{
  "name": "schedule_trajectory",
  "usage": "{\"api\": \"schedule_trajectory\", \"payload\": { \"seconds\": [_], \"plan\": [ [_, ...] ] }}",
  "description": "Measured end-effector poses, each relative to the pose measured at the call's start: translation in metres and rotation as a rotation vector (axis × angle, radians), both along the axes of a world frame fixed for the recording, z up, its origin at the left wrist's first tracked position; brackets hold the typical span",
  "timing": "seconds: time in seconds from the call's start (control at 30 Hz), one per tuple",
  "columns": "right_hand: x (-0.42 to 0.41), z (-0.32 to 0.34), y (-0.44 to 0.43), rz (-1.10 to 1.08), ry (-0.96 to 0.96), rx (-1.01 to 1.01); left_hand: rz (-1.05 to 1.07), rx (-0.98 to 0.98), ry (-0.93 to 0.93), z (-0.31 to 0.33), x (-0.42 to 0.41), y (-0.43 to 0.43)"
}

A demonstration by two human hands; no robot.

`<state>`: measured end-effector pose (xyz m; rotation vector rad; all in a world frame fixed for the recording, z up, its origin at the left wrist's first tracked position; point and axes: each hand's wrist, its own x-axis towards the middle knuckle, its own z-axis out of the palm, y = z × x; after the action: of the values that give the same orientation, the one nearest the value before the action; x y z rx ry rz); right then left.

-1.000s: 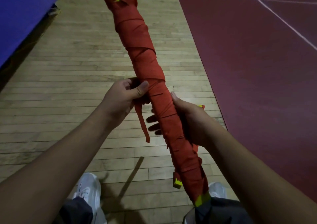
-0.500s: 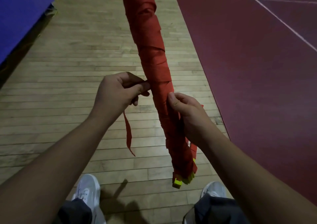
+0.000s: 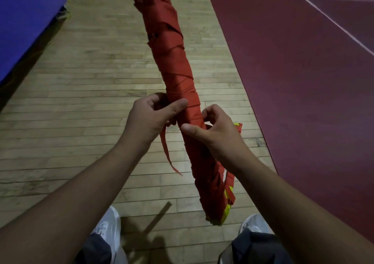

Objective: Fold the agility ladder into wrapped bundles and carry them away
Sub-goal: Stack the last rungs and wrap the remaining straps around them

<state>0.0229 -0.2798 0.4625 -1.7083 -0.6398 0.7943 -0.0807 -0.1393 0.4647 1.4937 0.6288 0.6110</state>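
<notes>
1. The left hand (image 3: 150, 120) grips the wrapped ladder bundle (image 3: 172, 61) near mid-length, with the thumb across its front and the fingers curled behind.
2. The right hand (image 3: 217, 136) holds it just below, thumb on the front and fingers hooked round the right side.
3. A loose strap tail (image 3: 167, 154) hangs under the left hand.
4. The bundle slants in the air over the wooden floor (image 3: 91, 81), its yellow-tipped lower end above the white shoes (image 3: 107, 227).

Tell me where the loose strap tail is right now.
In the head view, the loose strap tail hangs from under the left hand, just left of the wrapped bundle, over the wooden floor.
</notes>
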Motion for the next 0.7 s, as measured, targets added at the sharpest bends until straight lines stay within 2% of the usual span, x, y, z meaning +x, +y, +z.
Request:
{"api": "schedule_trajectory", "payload": {
  "seconds": [0.13,0.23,0.3,0.4,0.53,0.7],
  "plan": [
    [0.003,0.002,-0.001,-0.028,0.033,0.040,-0.015,-0.115,-0.053,0.000,-0.002,0.006],
    [0.011,0.005,-0.004,-0.001,0.316,0.139,-0.106,-0.171,-0.119,0.003,-0.002,0.008],
    [0.011,0.013,-0.007,0.094,0.515,0.071,-0.172,-0.179,-0.161,0.005,-0.003,0.008],
    [0.012,0.020,-0.012,0.272,0.654,-0.009,-0.242,-0.155,-0.180,0.004,-0.006,0.012],
    [0.010,0.020,-0.011,0.125,0.609,0.042,-0.225,-0.096,-0.088,0.003,-0.009,0.017],
    [0.017,0.011,-0.011,0.033,0.445,0.124,-0.208,0.121,0.129,0.001,-0.013,0.021]
  ]
}}
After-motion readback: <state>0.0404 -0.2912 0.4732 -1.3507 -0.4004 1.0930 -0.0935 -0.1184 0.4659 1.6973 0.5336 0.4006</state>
